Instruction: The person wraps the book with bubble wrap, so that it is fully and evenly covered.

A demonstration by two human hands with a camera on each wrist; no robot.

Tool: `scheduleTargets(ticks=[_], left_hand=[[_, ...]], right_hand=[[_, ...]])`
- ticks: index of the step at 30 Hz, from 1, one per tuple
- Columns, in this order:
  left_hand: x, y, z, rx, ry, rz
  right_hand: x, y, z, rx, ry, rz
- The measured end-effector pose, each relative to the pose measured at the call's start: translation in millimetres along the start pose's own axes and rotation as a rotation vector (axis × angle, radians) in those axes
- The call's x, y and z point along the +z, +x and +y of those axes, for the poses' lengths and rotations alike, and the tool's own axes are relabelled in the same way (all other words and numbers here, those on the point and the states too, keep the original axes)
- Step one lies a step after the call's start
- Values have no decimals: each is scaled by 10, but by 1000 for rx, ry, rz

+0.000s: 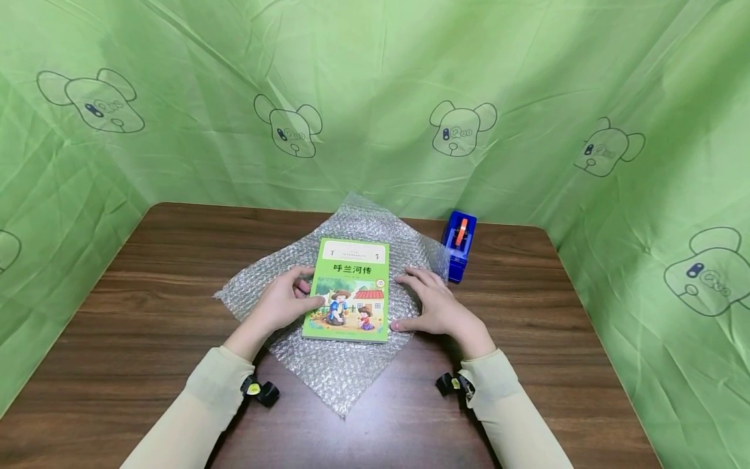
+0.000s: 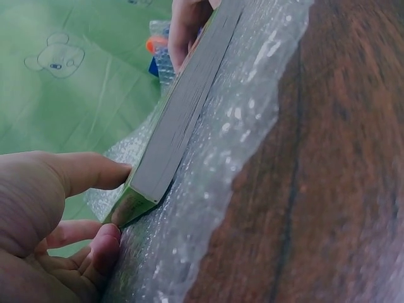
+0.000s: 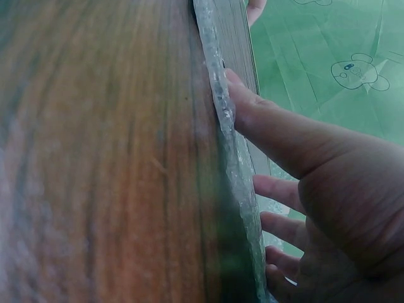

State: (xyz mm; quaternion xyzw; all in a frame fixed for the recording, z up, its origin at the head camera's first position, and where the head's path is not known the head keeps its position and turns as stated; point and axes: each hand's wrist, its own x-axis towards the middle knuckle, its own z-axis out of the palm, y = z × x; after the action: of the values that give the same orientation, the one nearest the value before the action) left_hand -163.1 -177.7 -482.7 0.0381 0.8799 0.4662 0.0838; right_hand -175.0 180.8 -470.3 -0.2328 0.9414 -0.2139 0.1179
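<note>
A green paperback book (image 1: 351,293) with a picture of two figures in hats lies face up on a sheet of bubble wrap (image 1: 342,374), whose corners point away from and toward the person. My left hand (image 1: 282,301) pinches the book at its left edge. In the left wrist view, the thumb rests on the cover and the fingers (image 2: 104,246) are by the spine edge. On the other side, my right hand (image 1: 436,303) is spread over the bubble wrap, beside the book's right edge. Its thumb (image 3: 259,113) is low, near the book's lower right corner.
A blue tape dispenser (image 1: 459,247) with an orange part stands behind the right hand, at the right corner of the bubble wrap. Everything lies on a dark wood table (image 1: 146,293). Green cloth (image 1: 375,78) with printed bear heads surrounds its back and sides.
</note>
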Motion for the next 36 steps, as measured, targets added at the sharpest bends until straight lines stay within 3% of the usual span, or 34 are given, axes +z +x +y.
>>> scheduleTargets(ticks=[36], left_hand=[[-67, 27, -31, 34, -47, -91]], right_hand=[[-5, -4, 16, -22, -2, 12]])
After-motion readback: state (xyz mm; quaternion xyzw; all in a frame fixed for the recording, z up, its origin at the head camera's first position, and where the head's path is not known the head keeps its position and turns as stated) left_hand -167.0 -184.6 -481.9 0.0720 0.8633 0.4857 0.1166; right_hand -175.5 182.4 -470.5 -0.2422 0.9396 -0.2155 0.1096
